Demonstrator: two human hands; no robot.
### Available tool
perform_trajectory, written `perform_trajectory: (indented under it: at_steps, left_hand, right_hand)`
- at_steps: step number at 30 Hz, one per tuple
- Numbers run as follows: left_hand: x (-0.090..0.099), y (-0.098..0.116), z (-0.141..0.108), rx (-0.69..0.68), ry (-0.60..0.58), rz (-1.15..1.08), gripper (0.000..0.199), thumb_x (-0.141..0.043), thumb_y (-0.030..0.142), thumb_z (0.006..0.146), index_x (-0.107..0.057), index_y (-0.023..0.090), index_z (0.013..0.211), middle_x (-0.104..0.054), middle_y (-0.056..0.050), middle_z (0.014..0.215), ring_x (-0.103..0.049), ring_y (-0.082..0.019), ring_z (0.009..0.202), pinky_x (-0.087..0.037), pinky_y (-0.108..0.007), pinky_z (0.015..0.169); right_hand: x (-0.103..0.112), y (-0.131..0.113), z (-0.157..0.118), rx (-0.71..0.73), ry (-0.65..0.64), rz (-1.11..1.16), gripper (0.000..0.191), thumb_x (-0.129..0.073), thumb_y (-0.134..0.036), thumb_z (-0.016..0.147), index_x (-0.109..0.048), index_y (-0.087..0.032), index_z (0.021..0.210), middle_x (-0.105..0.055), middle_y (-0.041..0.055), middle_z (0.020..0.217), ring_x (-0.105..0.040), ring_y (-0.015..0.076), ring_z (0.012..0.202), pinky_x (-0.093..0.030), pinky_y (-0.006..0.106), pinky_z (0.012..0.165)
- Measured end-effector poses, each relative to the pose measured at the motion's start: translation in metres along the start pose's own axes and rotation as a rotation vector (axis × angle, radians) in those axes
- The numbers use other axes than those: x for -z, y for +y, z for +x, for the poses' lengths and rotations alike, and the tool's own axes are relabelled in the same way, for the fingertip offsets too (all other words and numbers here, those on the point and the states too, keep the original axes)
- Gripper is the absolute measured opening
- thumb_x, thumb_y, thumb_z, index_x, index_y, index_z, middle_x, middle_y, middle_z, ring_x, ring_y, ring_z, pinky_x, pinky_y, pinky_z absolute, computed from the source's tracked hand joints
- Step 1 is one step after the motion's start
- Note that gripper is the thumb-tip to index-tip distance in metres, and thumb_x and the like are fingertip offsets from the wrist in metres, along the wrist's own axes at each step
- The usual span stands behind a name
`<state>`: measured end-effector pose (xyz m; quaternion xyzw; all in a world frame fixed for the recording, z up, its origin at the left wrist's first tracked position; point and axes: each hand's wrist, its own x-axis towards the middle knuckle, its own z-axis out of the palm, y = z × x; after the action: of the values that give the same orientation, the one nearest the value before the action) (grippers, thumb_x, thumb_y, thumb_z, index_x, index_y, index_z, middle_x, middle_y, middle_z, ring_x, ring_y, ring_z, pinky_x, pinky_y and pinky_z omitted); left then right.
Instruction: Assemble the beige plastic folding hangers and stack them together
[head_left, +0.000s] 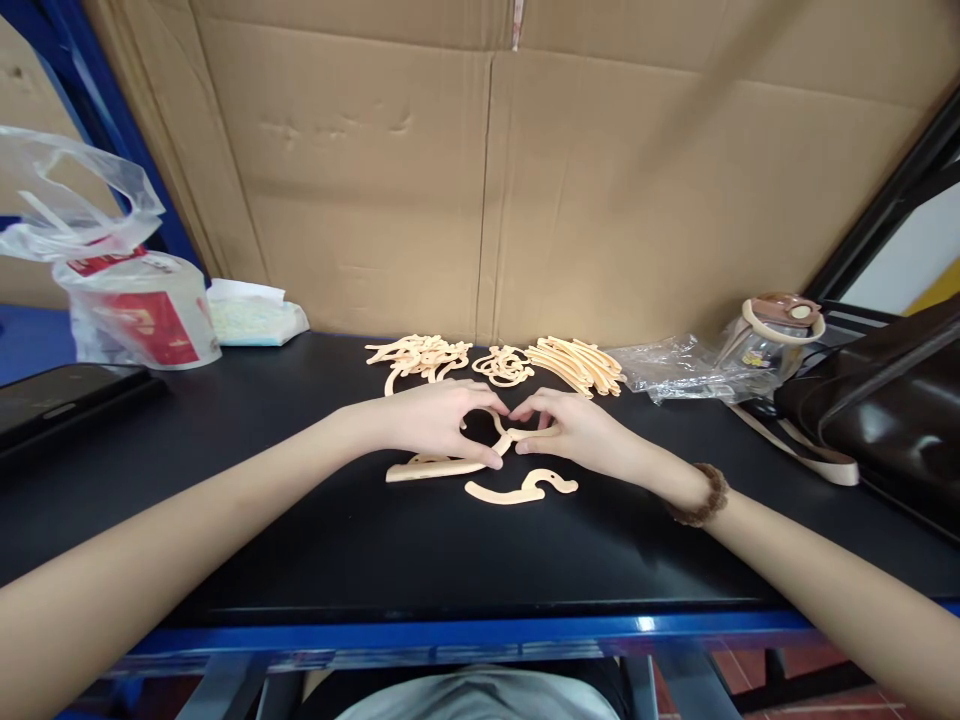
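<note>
Near the middle of the black table, my left hand (pixel 450 420) is closed on a beige hanger-like piece (pixel 442 469), whose long arm extends left beneath the hand. My right hand (pixel 577 430) pinches another beige part (pixel 536 433), and the two parts meet between my fingertips. Just in front lies a loose curved beige piece (pixel 521 490) with a hooked end. Behind my hands are three piles of beige parts: a tangled left pile (pixel 420 355), a small middle pile of hooks (pixel 504 366) and a right stack of long pieces (pixel 577 365).
At the left are a phone (pixel 60 395), a bagged paper tub (pixel 150 310) and a tissue pack (pixel 259 322). Clear plastic wrap (pixel 667 365), a lidded cup (pixel 772 330) and a dark brown bag (pixel 885 400) lie right. A cardboard wall (pixel 360 180) stands behind.
</note>
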<state>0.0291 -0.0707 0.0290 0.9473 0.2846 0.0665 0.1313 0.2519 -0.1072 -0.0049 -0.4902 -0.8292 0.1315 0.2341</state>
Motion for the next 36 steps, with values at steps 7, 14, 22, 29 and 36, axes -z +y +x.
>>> perform_trajectory:
  at_steps: [7,14,22,29,36]
  left_hand:
    - [0.007,-0.004,-0.001,0.029,-0.028,0.025,0.038,-0.063,0.045,0.078,-0.064,0.024,0.110,-0.067,-0.003,0.108,-0.061,-0.020,0.098,-0.044,-0.027,0.081]
    - [0.007,-0.010,-0.002,0.005,-0.064,-0.026,0.036,-0.060,0.033,0.079,-0.063,0.025,0.114,-0.064,-0.003,0.112,-0.060,-0.019,0.102,-0.044,-0.027,0.086]
    - [0.011,-0.009,-0.002,0.002,-0.133,-0.082,0.036,-0.054,0.050,0.084,-0.066,0.020,0.066,-0.064,-0.002,0.084,-0.060,-0.017,0.080,-0.043,-0.027,0.074]
    - [-0.011,0.003,0.005,0.151,0.151,-0.002,0.054,-0.042,0.068,0.085,-0.066,0.020,0.075,-0.065,-0.002,0.075,-0.058,-0.018,0.068,-0.039,-0.028,0.061]
    - [-0.031,0.014,0.010,0.030,0.120,-0.100,0.021,-0.058,0.031,0.079,-0.062,0.022,0.097,-0.062,-0.001,0.093,-0.057,-0.017,0.084,-0.041,-0.027,0.069]
  right_hand:
    - [0.028,-0.015,-0.006,0.199,-0.160,0.006,0.027,-0.068,-0.043,0.079,-0.070,-0.020,0.093,-0.065,0.0023,0.085,-0.059,0.0147,0.078,-0.045,0.025,0.067]
    - [0.039,-0.013,-0.011,0.224,-0.437,0.016,0.021,-0.056,-0.021,0.088,-0.072,-0.024,0.100,-0.062,0.0005,0.079,-0.058,0.0123,0.070,-0.044,0.023,0.062]
    - [0.036,0.011,0.001,0.172,-0.178,-0.160,0.027,-0.047,-0.008,0.085,-0.067,-0.020,0.072,-0.061,0.0035,0.091,-0.059,0.0154,0.081,-0.045,0.028,0.074]
    - [0.036,-0.008,-0.007,-0.158,-0.020,-0.528,0.036,-0.053,-0.051,0.087,-0.063,-0.020,0.073,-0.065,0.0065,0.068,-0.060,0.0234,0.064,-0.036,0.032,0.056]
    - [0.032,-0.010,-0.009,-0.025,-0.156,-0.490,0.021,-0.056,-0.035,0.086,-0.069,-0.019,0.083,-0.065,0.0074,0.091,-0.061,0.0215,0.078,-0.039,0.030,0.062]
